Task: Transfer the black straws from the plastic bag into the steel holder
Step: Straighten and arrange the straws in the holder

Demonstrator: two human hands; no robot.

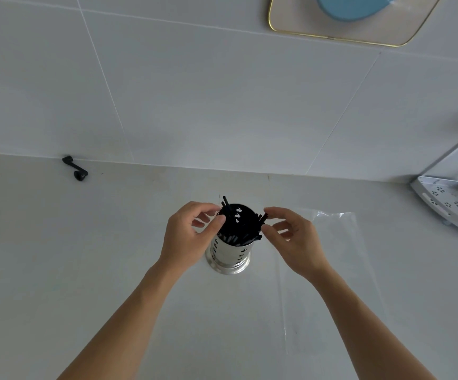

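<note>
**Both hands at the holder rim, straws inside**

Steel holder [229, 252]: upright on the pale surface [57, 256], centre of view, perforated wall, flared base. Stands between the two hands.

Black straws [240, 234]: bundled inside the holder, tips sticking out above the rim. They lean unevenly; a few poke out at the far-left edge, others fan toward the right side.

Left hand [186, 237]: on the left of the holder, at its rim. Grip: thumb and forefinger curled inward and brought together at the straw tips on the far-left edge. Looks like a pinch on a straw end, though the exact contact is partly hidden by the fingers. Other fingers loosely curled.

Right hand [293, 239]: on the right of the holder. Grip: thumb and forefinger drawn close around the tips of the straws that lean out to the right, touching or pinching them. Remaining fingers curled behind.

Plastic bag [329, 270]: clear, lying flat on the surface to the right of the holder, partly under the right forearm. Contents cannot be made out.

Elsewhere: small black object [75, 168] at the far left where surface meets tiled wall; perforated metal rack [452, 204] at the right edge; gold-rimmed tray [299, 28] with a blue item [351, 8] at the top.
</note>
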